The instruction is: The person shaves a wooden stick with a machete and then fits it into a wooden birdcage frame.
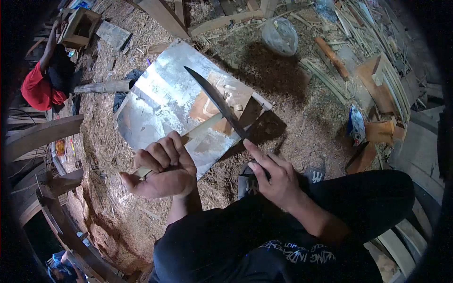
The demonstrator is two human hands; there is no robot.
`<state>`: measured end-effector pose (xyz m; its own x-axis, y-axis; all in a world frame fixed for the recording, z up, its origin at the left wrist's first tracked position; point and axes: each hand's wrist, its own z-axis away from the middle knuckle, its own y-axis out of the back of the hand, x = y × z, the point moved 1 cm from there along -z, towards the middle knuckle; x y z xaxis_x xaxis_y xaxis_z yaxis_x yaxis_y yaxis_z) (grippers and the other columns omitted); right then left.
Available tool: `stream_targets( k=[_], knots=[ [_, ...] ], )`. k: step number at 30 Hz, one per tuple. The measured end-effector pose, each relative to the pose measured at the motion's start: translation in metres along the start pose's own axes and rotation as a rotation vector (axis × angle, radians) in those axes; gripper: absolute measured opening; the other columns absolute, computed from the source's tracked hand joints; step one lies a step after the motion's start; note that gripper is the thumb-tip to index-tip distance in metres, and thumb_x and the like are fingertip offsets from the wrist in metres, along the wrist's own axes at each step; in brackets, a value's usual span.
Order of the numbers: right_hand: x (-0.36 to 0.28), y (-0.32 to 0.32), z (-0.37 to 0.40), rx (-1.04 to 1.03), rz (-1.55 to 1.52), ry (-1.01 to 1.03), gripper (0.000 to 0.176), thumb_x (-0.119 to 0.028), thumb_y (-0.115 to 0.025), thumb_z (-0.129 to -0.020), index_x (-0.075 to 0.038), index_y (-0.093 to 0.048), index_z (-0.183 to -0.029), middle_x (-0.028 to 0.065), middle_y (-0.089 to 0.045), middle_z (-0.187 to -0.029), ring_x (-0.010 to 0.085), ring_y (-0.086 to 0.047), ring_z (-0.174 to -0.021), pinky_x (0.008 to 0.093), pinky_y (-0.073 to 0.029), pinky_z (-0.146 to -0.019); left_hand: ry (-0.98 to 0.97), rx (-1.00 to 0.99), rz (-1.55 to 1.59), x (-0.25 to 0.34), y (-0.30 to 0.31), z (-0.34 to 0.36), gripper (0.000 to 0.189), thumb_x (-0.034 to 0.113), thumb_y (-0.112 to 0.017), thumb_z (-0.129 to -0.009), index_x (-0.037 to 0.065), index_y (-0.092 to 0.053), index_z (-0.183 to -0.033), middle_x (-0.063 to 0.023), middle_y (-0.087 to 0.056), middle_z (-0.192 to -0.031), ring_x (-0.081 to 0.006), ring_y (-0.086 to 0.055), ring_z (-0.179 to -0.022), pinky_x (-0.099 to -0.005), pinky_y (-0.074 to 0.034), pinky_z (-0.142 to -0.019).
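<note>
My left hand (163, 167) is closed round a pale, flat strip of wood or bamboo (205, 127), which sticks out up and to the right; its short end shows by the thumb. The long dark blade of a knife (212, 96) points up and to the left, crossing the strip's far end. At the blade's lower end is my right hand (278, 179), its fingers bent and the handle hidden. Beneath them a metallic sheet (155, 104) lies on the ground, with a square wooden board (240, 92) and small pale pieces on it.
Sawdust and shavings (302, 127) cover the ground. A person in a red top (40, 89) sits at the upper left near a wooden box (80, 28). Another person (63, 269) is at the lower left. A plastic bag (280, 37) lies at the top; wooden strips (325, 80) lie right.
</note>
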<state>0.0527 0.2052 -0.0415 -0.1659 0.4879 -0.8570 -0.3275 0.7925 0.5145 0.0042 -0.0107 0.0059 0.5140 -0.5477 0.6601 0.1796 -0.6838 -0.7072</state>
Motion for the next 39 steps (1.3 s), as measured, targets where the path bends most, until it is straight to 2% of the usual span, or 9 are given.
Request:
stream_targets(
  k=[11,13,17,23,25,31,33,37,39],
  knots=[
    [-0.004,0.012,0.006,-0.028,0.004,0.046,0.051,-0.020,-0.058,-0.099,-0.026,-0.047,-0.149,0.0125,-0.058,-0.068,0.0217,-0.059,-0.055,0.0357,-0.051,-0.046,-0.062,0.000,-0.014,0.000,-0.005,0.002,0.063,0.061,-0.032,-0.097,0.018,-0.026,-0.053,0.0021,-0.019,-0.045,-0.0123,-0.015,-0.041,-0.0301,-0.018,-0.048],
    [-0.012,0.022,0.000,-0.144,0.115,-0.176,0.047,-0.009,-0.059,-0.096,-0.009,-0.053,-0.143,0.0202,-0.069,-0.113,0.0308,-0.067,-0.077,0.0394,-0.056,-0.071,-0.065,-0.005,-0.065,0.005,-0.005,0.005,0.062,0.061,-0.032,-0.097,0.018,-0.026,-0.053,0.0026,-0.018,-0.044,-0.0123,-0.015,-0.041,-0.0305,-0.020,-0.048],
    [-0.008,0.012,0.009,-0.068,0.038,-0.061,0.050,-0.021,-0.059,-0.099,-0.026,-0.049,-0.148,0.0129,-0.057,-0.071,0.0242,-0.060,-0.055,0.0370,-0.051,-0.047,-0.115,0.002,0.008,0.002,-0.007,-0.001,0.062,0.061,-0.030,-0.098,0.018,-0.025,-0.053,0.0026,-0.017,-0.044,-0.0126,-0.014,-0.041,-0.0314,-0.021,-0.048],
    [-0.014,0.033,-0.001,0.020,0.067,-0.040,0.049,-0.016,-0.056,-0.099,-0.019,-0.048,-0.147,0.0202,-0.069,-0.095,0.0331,-0.068,-0.074,0.0432,-0.054,-0.072,-0.055,0.097,0.031,0.009,0.006,-0.009,0.062,0.062,-0.030,-0.097,0.016,-0.024,-0.056,0.0015,-0.017,-0.046,-0.0123,-0.013,-0.042,-0.0303,-0.021,-0.048],
    [-0.023,0.049,-0.004,0.009,-0.044,-0.195,0.050,-0.013,-0.053,-0.100,-0.017,-0.046,-0.149,0.0238,-0.068,-0.111,0.0374,-0.070,-0.091,0.0406,-0.055,-0.080,0.042,0.335,0.113,0.011,0.010,-0.017,0.060,0.059,-0.031,-0.097,0.016,-0.022,-0.056,0.0014,-0.016,-0.045,-0.0129,-0.012,-0.041,-0.0302,-0.021,-0.048],
    [-0.020,0.124,-0.029,-0.117,0.099,-0.378,0.057,-0.025,-0.056,-0.101,-0.010,-0.038,-0.152,0.0261,-0.056,-0.138,0.0311,-0.055,-0.129,0.0367,-0.043,-0.106,0.116,0.339,0.364,0.009,0.022,-0.027,0.058,0.051,-0.036,-0.097,0.014,-0.027,-0.053,0.0008,-0.022,-0.046,-0.0127,-0.021,-0.040,-0.0295,-0.024,-0.048],
    [0.003,0.143,-0.043,-0.039,0.241,-0.072,0.057,-0.027,-0.056,-0.101,-0.006,-0.038,-0.151,0.0280,-0.059,-0.132,0.0311,-0.059,-0.124,0.0363,-0.044,-0.103,0.170,0.437,0.455,0.009,0.020,-0.028,0.057,0.050,-0.039,-0.097,0.014,-0.027,-0.053,0.0009,-0.022,-0.045,-0.0127,-0.021,-0.039,-0.0294,-0.024,-0.047],
    [0.024,0.179,-0.072,-0.212,0.348,-0.479,0.047,-0.030,-0.058,-0.101,0.002,-0.055,-0.135,0.0219,-0.071,-0.100,0.0292,-0.068,-0.091,0.0391,-0.050,-0.082,0.149,0.332,0.516,0.005,0.028,-0.025,0.050,0.042,-0.040,-0.096,0.015,-0.025,-0.057,0.0004,-0.019,-0.049,-0.0137,-0.019,-0.042,-0.0305,-0.025,-0.049],
    [0.067,0.187,-0.081,-0.218,0.362,-0.323,0.044,-0.033,-0.060,-0.100,0.003,-0.061,-0.125,0.0203,-0.070,-0.088,0.0281,-0.067,-0.080,0.0395,-0.049,-0.073,0.136,0.382,0.505,0.002,0.031,-0.027,0.050,0.042,-0.039,-0.096,0.015,-0.025,-0.057,0.0004,-0.019,-0.049,-0.0137,-0.019,-0.042,-0.0306,-0.025,-0.050]
  ],
)
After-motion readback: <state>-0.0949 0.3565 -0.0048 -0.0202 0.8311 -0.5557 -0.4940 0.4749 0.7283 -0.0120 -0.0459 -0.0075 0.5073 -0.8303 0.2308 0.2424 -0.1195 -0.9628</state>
